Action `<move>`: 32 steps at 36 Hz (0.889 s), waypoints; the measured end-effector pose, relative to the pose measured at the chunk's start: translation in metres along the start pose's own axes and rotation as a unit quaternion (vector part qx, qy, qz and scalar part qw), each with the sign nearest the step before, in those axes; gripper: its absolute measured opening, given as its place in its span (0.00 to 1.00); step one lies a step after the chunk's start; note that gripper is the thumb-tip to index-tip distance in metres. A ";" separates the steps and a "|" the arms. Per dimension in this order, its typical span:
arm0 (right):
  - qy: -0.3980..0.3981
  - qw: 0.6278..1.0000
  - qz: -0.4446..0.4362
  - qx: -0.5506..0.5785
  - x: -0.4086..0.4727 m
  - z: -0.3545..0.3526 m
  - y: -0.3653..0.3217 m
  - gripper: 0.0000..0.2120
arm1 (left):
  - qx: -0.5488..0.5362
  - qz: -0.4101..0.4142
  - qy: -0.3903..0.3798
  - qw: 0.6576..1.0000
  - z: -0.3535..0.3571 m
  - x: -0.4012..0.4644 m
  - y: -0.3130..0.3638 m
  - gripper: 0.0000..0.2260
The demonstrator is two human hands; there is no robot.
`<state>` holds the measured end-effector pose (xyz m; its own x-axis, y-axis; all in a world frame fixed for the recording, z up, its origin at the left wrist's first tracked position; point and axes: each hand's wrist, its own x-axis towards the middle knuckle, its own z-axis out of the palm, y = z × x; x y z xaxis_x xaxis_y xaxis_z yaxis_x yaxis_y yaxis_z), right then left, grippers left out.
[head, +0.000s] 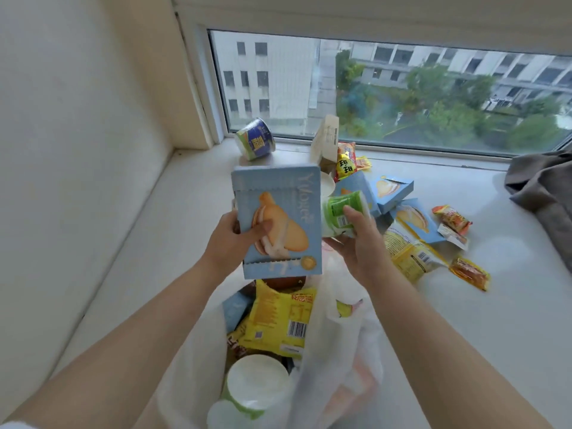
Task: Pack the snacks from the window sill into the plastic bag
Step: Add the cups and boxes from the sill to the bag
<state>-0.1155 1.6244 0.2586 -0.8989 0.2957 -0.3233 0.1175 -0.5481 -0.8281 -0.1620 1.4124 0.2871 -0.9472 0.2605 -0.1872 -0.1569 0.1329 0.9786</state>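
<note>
Left grip (230, 239) clamps blue box (278, 218) (right (356, 239) – green cup (342, 212)) above plastic bag (334, 366).

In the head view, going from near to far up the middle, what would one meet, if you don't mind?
White cup in the bag → yellow packet → blue box held by the left hand → blue tub → window.

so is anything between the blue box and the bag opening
Nothing visible. The left hand holds the blue box directly above the bag, whose mouth gapes open; only packed snacks like the yellow packet lie inside.
</note>
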 end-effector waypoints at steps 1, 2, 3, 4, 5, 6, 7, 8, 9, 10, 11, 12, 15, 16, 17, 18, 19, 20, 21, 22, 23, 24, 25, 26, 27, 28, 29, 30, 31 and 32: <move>-0.003 1.000 0.010 0.010 -0.011 -0.001 0.008 0.30 | 0.013 -0.004 -0.002 1.000 -0.006 -0.012 -0.008 0.05; -0.004 1.000 0.023 0.015 -0.021 -0.002 0.018 0.31 | 0.026 -0.012 -0.003 1.000 -0.012 -0.023 -0.017 0.08; -0.006 0.999 0.040 0.016 -0.031 -0.003 0.027 0.32 | 0.046 -0.021 -0.003 0.999 -0.019 -0.034 -0.027 0.15; -0.008 0.998 0.056 0.010 -0.041 -0.005 0.036 0.32 | 0.063 -0.034 -0.004 0.997 -0.024 -0.043 -0.037 0.22; -0.008 0.997 0.070 0.000 -0.050 -0.008 0.046 0.30 | 0.080 -0.049 -0.004 0.996 -0.031 -0.050 -0.051 0.29; 0.001 0.996 0.082 -0.019 -0.059 -0.011 0.056 0.27 | 0.098 -0.060 -0.003 0.993 -0.037 -0.056 -0.064 0.32; 0.010 0.995 0.092 -0.040 -0.067 -0.013 0.063 0.23 | 0.127 -0.069 0.005 0.989 -0.042 -0.062 -0.074 0.31; 0.022 0.992 0.098 -0.074 -0.074 -0.017 0.072 0.21 | 0.161 -0.071 0.013 0.984 -0.046 -0.067 -0.083 0.27; 0.031 0.988 0.099 -0.116 -0.080 -0.019 0.079 0.19 | 0.203 -0.071 0.019 0.976 -0.050 -0.072 -0.090 0.23; 0.037 0.980 0.094 -0.173 -0.084 -0.022 0.084 0.19 | 0.247 -0.072 0.024 0.966 -0.052 -0.076 -0.097 0.19; 0.037 0.966 0.081 -0.242 -0.087 -0.023 0.088 0.19 | 0.293 -0.071 0.026 0.953 -0.052 -0.081 -0.102 0.16; 0.030 0.946 0.070 -0.315 -0.089 -0.025 0.090 0.20 | 0.336 -0.068 0.023 0.939 -0.052 -0.083 -0.106 0.15; 0.002 0.902 0.064 -0.428 -0.089 -0.025 0.095 0.25 | 0.408 -0.084 0.021 0.909 -0.053 -0.082 -0.114 0.16; -0.003 0.894 0.071 -0.442 -0.089 -0.024 0.098 0.27 | 0.423 -0.089 0.025 0.901 -0.053 -0.081 -0.115 0.16; -0.007 0.891 0.074 -0.448 -0.090 -0.022 0.099 0.28 | 0.436 -0.095 0.030 0.894 -0.054 -0.080 -0.115 0.17; -0.012 0.885 0.077 -0.458 -0.090 -0.022 0.101 0.30 | 0.444 -0.096 0.035 0.890 -0.055 -0.078 -0.115 0.16; -0.022 0.878 0.079 -0.472 -0.089 -0.021 0.102 0.31 | 0.445 -0.095 0.044 0.889 -0.055 -0.076 -0.115 0.16; -0.033 0.867 0.082 -0.491 -0.089 -0.020 0.101 0.29 | 0.443 -0.096 0.054 0.890 -0.054 -0.075 -0.113 0.16; -0.052 0.850 0.081 -0.518 -0.090 -0.019 0.100 0.27 | 0.440 -0.090 0.068 0.891 -0.053 -0.074 -0.111 0.16; -0.075 0.831 0.082 -0.546 -0.093 -0.017 0.099 0.26 | 0.438 -0.084 0.083 0.891 -0.052 -0.075 -0.110 0.16; -0.094 0.817 0.083 -0.562 -0.098 -0.017 0.099 0.25 | 0.441 -0.077 0.096 0.889 -0.051 -0.077 -0.110 0.16; -0.113 0.806 0.085 -0.575 -0.099 -0.017 0.102 0.25 | 0.449 -0.069 0.109 0.884 -0.052 -0.079 -0.111 0.16; -0.121 0.798 0.089 -0.584 -0.118 -0.013 0.113 0.26 | 0.457 -0.063 0.114 0.880 -0.057 -0.097 -0.114 0.16; -0.121 0.797 0.089 -0.585 -0.131 -0.010 0.122 0.27 | 0.463 -0.057 0.122 0.876 -0.060 -0.111 -0.118 0.16; -0.120 0.797 0.080 -0.586 -0.133 -0.011 0.129 0.28 | 0.465 -0.048 0.134 0.874 -0.061 -0.114 -0.123 0.17; -0.114 0.793 0.073 -0.593 -0.136 -0.012 0.135 0.29 | 0.465 -0.041 0.143 0.873 -0.060 -0.118 -0.127 0.18; -0.106 0.784 0.070 -0.607 -0.137 -0.012 0.137 0.29 | 0.462 -0.036 0.152 0.873 -0.059 -0.121 -0.128 0.18; -0.101 0.765 0.066 -0.632 -0.136 -0.011 0.137 0.29 | 0.456 -0.034 0.155 0.876 -0.057 -0.123 -0.128 0.19; -0.100 0.738 0.057 -0.665 -0.135 -0.011 0.137 0.29 | 0.449 -0.035 0.153 0.879 -0.056 -0.123 -0.129 0.19; -0.101 0.709 0.043 -0.697 -0.134 -0.011 0.135 0.29 | 0.443 -0.035 0.145 0.884 -0.054 -0.122 -0.129 0.20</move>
<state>0.0252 1.5199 0.1850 -0.8889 0.1118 -0.4443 0.3512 0.7891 -0.5039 -0.0415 1.3114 0.1883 -0.9958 -0.0172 -0.0902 -0.0595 0.8691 0.4911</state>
